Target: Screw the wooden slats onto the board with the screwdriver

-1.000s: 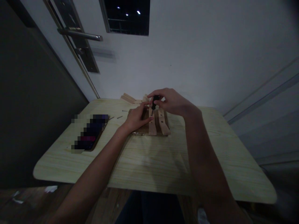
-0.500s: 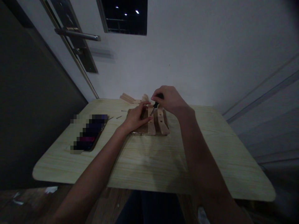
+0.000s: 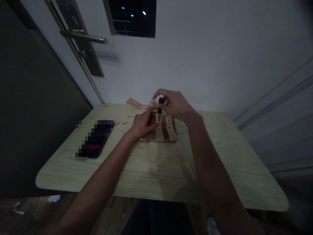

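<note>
A small wooden assembly (image 3: 163,130) of pale slats on a darker board lies at the far middle of the light wooden table (image 3: 156,169). My right hand (image 3: 173,104) is closed around a short black-handled screwdriver (image 3: 160,105), which stands upright with its tip on a slat. My left hand (image 3: 143,122) rests on the left part of the assembly, fingers curled and pinched near the screwdriver's tip; what they pinch is too small to name.
A dark phone-like object (image 3: 95,138), partly pixelated, lies on the table's left. A few small screws (image 3: 125,123) lie between it and the assembly. Spare wooden slats (image 3: 137,103) sit at the far edge. A door with a metal handle (image 3: 83,36) stands at the left.
My right hand has tipped the screwdriver from slanted to upright and shifted its grip on the handle. My left hand has stayed on the assembly.
</note>
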A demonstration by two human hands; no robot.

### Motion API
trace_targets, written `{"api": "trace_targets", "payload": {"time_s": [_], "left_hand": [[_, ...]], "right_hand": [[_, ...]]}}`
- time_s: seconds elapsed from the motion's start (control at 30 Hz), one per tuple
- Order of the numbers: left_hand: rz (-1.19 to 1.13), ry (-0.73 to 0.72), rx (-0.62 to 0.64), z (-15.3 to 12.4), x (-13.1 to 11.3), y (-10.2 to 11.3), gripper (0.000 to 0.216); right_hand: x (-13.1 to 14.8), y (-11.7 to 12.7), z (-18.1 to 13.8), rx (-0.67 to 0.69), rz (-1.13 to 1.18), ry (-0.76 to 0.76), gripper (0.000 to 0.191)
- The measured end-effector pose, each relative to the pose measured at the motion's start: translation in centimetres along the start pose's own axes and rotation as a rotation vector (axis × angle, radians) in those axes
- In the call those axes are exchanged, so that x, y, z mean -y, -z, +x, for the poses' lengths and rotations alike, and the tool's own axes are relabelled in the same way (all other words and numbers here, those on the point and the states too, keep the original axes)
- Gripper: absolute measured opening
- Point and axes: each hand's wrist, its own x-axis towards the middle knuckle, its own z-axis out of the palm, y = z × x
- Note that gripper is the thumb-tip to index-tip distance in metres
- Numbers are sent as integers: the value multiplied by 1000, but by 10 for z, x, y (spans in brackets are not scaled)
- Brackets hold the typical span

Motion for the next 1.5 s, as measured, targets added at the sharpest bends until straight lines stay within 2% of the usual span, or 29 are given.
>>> {"api": "trace_targets", "payload": {"time_s": [0.1,0.2,0.3,0.47,0.7,0.93,1.2,1.4,1.5], "left_hand": [[15,5,-11,0,1,-1,66],[4,4,-6,0,0,-1,66],[-4,5,-3,0,-1,-1,65],[-10,2,-5,0,0,0,66],[-7,-3,8,-1,0,1,62],[-26,-12,8,-1,0,1,63],[-23,-10,10,0,-1,1,62],[7,3,14,-1,-1,1,65],[18,1,8,-1,0,1,65]], "right_hand": [[-1,-3,3,-28,-67,-36,1],[-5,-7,5,-84,-96,-46,8],[-7,-6,4,-104,-51,-9,1],[-4,1,1,-91,41,45,12],[-6,2,-3,-121,22,-6,29],[-3,4,-1,-96,14,6,29],[-3,3,4,-102,-31,-17,12],[-3,0,5,-144,-23,-66,33],[-1,-1,4,-162,-12,-23,31]]}}
